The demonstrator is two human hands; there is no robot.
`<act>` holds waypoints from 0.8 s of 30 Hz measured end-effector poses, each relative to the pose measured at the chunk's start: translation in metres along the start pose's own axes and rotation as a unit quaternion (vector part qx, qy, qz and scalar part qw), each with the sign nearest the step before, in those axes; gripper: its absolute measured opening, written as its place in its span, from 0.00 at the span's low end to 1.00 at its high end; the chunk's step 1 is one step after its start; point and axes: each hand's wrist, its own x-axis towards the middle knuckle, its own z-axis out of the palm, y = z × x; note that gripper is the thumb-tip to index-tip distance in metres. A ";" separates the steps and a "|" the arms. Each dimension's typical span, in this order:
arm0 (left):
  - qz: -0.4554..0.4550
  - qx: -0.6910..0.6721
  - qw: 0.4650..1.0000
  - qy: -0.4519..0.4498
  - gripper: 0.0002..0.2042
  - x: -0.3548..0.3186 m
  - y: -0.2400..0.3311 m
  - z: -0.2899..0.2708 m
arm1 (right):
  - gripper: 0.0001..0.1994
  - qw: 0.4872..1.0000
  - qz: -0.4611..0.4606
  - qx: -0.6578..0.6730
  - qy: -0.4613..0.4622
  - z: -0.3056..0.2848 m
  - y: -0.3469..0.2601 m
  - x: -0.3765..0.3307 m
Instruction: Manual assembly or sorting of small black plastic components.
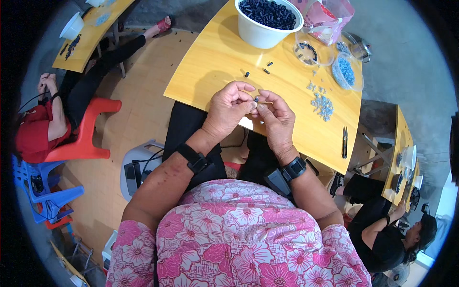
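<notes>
My left hand [232,106] and my right hand [276,117] meet over the near edge of the yellow table [215,62]. Between their fingertips sits a small dark piece [256,99] with a pale end. Both hands are closed in a pinch on it, and the fingers cover most of its shape. Beyond them lie loose short black cylinders [247,74]. To the right is a scattered pile of small clear-blue plastic pieces [322,106]. A white tub [260,34] full of black cylinders stands at the back.
Black thread snips [344,142] lie near the right edge. A tub of blue pieces [345,71], a clear dish [306,50] with black parts and a pink bag [330,19] stand at the back right. People sit left, near a red stool [88,131], and right.
</notes>
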 end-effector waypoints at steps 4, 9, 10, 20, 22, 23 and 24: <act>0.002 -0.007 1.000 0.009 0.14 0.000 -0.002 -0.001 | 0.12 0.997 -0.024 -0.072 -0.022 -0.004 0.007 0.001; -0.009 -0.015 1.000 0.007 0.14 0.001 -0.001 -0.003 | 0.13 0.998 -0.034 -0.052 -0.021 -0.002 0.011 0.001; -0.009 -0.015 1.000 0.007 0.14 0.001 -0.001 -0.004 | 0.13 0.998 -0.034 -0.052 -0.022 -0.002 0.011 0.001; -0.020 0.003 1.000 0.000 0.14 0.003 0.005 -0.005 | 0.13 0.999 -0.034 -0.032 -0.024 0.000 0.012 0.001; -0.029 0.006 1.000 -0.003 0.14 0.003 0.004 -0.006 | 0.11 0.999 -0.025 -0.028 -0.015 0.002 0.010 0.000; -0.034 -0.011 0.999 -0.012 0.14 0.004 0.004 -0.006 | 0.10 0.999 -0.027 -0.037 -0.010 0.002 0.009 0.000; -0.040 -0.027 0.999 -0.020 0.14 0.003 0.004 -0.006 | 0.09 0.999 -0.029 -0.044 -0.006 0.002 0.008 0.000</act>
